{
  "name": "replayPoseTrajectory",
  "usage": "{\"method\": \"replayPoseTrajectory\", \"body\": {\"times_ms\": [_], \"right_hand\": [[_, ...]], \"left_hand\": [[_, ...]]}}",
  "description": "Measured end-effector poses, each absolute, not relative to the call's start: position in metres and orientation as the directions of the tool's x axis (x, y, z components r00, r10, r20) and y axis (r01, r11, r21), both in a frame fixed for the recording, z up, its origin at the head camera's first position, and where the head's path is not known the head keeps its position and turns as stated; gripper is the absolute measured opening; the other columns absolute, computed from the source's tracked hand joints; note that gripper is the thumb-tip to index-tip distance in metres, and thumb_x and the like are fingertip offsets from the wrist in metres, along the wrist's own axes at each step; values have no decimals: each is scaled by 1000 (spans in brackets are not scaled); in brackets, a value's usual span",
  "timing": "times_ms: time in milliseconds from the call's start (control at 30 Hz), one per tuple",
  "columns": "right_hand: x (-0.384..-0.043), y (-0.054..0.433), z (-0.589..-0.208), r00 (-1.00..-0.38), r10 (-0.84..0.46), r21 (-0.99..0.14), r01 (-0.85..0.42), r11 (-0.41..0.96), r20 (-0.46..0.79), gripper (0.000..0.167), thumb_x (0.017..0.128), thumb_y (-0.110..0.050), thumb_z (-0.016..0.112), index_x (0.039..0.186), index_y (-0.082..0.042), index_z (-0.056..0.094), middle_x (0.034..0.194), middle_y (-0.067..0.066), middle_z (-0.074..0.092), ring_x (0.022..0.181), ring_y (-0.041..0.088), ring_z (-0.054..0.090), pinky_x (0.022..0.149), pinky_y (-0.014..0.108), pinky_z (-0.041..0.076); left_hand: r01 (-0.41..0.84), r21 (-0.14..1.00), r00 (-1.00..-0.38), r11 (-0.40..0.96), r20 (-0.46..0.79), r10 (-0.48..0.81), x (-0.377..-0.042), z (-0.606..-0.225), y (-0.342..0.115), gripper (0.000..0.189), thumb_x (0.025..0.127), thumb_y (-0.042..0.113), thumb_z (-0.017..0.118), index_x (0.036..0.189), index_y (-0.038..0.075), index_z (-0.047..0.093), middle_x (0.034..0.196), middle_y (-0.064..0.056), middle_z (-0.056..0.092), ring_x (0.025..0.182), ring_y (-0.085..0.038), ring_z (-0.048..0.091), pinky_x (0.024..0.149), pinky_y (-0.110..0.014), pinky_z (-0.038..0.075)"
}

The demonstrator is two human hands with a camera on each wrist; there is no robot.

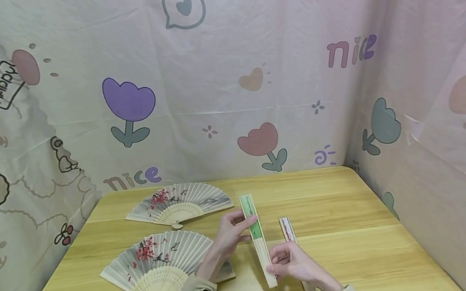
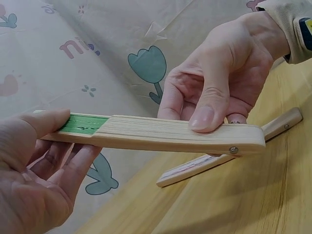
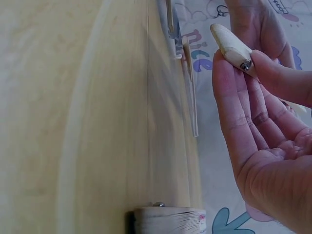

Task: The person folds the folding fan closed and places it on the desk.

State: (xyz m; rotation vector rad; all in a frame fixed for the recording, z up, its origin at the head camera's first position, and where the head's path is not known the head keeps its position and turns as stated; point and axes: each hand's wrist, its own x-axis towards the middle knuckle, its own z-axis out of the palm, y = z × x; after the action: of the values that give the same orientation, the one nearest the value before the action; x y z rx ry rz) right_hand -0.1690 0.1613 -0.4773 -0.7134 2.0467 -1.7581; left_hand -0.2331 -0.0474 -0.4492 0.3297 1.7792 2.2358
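A folded hand fan [image 1: 262,250], with green leaf and pale wooden ribs, is held up over the table by both hands. My left hand [image 1: 230,237] pinches it near the green upper end, thumb on top and fingers beneath. Lower down, my right hand [image 1: 294,263] grips the bare wooden end between thumb and fingers. In the left wrist view the rivet [image 2: 234,149] shows at that end, just past the right thumb. Behind the right hand a second folded fan [image 1: 288,229], white with reddish print, lies on the table, its middle partly hidden.
Two spread fans with red blossom prints lie on the left of the wooden table [image 1: 326,192]: one farther back [image 1: 180,211], one nearer [image 1: 161,274], partly behind my left forearm. A printed cloth [image 1: 211,96] hangs along the back and sides.
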Motion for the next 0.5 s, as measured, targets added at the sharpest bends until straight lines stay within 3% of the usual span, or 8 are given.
{"method": "replayPoseTrajectory", "body": {"times_ms": [300,500], "right_hand": [[-168,162,-476,-790,-612,-991,-108,75,40,28,93,-7,68,100,19,59,88,38,64,72,8,70,67,36,67],[-167,163,-476,-792,-610,-996,-69,63,16,29,92,-7,68,103,19,59,89,24,69,73,9,71,68,32,67]], "left_hand": [[-67,975,-939,-212,10,345,-234,-452,-48,24,94,7,68,108,-12,65,86,3,66,76,-11,67,71,-31,67],[-77,968,-937,-240,12,349,-235,-454,-49,9,94,6,67,100,0,69,84,3,68,74,-10,68,71,-31,67]]}}
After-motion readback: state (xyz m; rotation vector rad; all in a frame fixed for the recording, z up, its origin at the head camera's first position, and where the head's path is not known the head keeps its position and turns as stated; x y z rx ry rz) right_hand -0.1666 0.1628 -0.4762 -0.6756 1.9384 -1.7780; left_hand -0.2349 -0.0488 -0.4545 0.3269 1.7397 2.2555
